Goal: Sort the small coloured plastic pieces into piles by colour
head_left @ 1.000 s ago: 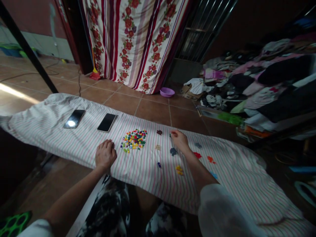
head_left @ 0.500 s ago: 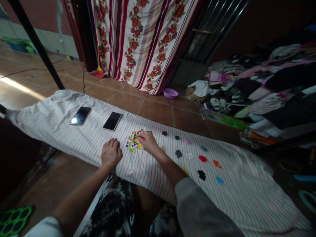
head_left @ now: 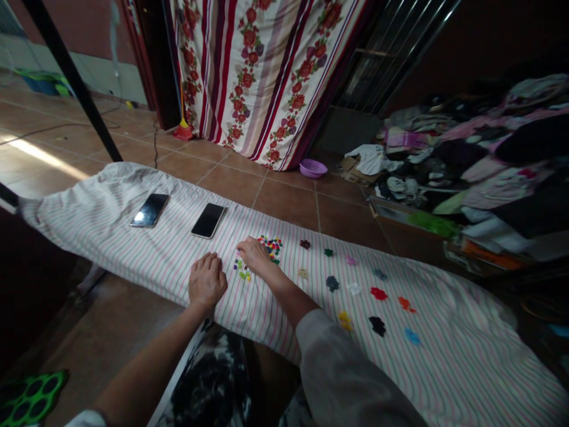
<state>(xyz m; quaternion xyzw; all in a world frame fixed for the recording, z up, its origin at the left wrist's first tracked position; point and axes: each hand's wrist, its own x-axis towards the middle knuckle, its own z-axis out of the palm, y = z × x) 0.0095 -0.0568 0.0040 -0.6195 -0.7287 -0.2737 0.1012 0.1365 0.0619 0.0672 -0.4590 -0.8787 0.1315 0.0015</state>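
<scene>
My right hand point(head_left: 256, 256) is at the left side of a mixed heap of tiny coloured pieces point(head_left: 272, 247), its fingertips pinched together on the cloth. Whatever lies between those fingers is hidden. Part of the heap, with purple, lime and yellow bits, shows below the hand. My left hand point(head_left: 207, 281) rests palm down on the striped cloth, left of the heap, with nothing visible in it. Single-colour clusters lie to the right, among them a dark grey cluster point(head_left: 332, 283), a red cluster point(head_left: 379, 293), a yellow cluster point(head_left: 345, 321) and a black cluster point(head_left: 377, 325).
Two phones lie on the cloth: a nearer phone point(head_left: 208, 220) and a farther phone point(head_left: 150, 210). Beyond the cloth-covered surface point(head_left: 466, 332), a purple basin point(head_left: 313, 168) stands on the tiled floor. A clothes pile point(head_left: 489, 154) fills the right; a floral curtain point(head_left: 271, 77) hangs behind.
My right hand has shifted from the middle of the heap to its left edge, uncovering pieces on the right. The whole view has shifted slightly; my left hand stays on the cloth.
</scene>
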